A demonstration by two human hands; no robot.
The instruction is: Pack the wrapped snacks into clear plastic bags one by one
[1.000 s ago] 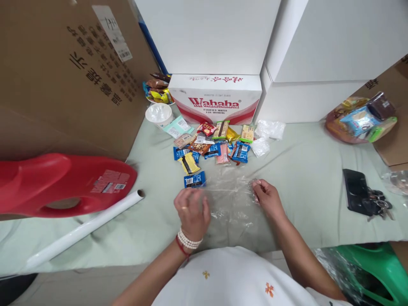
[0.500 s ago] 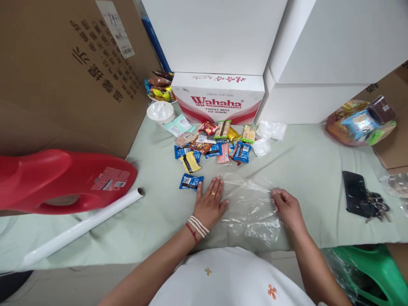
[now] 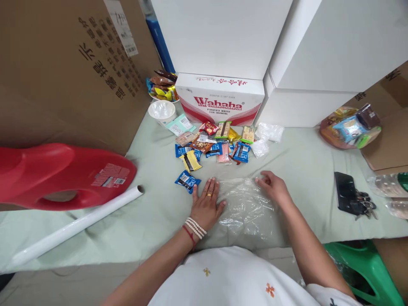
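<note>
A clear plastic bag [image 3: 247, 206] lies flat on the pale green cloth [image 3: 302, 170] in front of me. My left hand [image 3: 206, 203] rests palm down on the bag's left edge, fingers stretched out, a ring on one finger. My right hand [image 3: 273, 187] touches the bag's upper right corner with its fingers curled on the plastic. A blue snack packet [image 3: 187, 180] lies just left of my left fingertips. Beyond the bag sits a pile of small wrapped snacks [image 3: 213, 144].
A red plastic container [image 3: 63, 178] and a white roll [image 3: 76, 227] lie at the left. A Wahaha box [image 3: 219, 100], white boxes and a brown carton [image 3: 70, 72] stand behind. A white cup [image 3: 161, 111], a phone with keys [image 3: 350, 197] and a snack bag [image 3: 350, 127] are nearby.
My left hand went from a fist on the bag to lying flat on its left edge. My right hand slid out along the bag, then back up to its top right corner.
</note>
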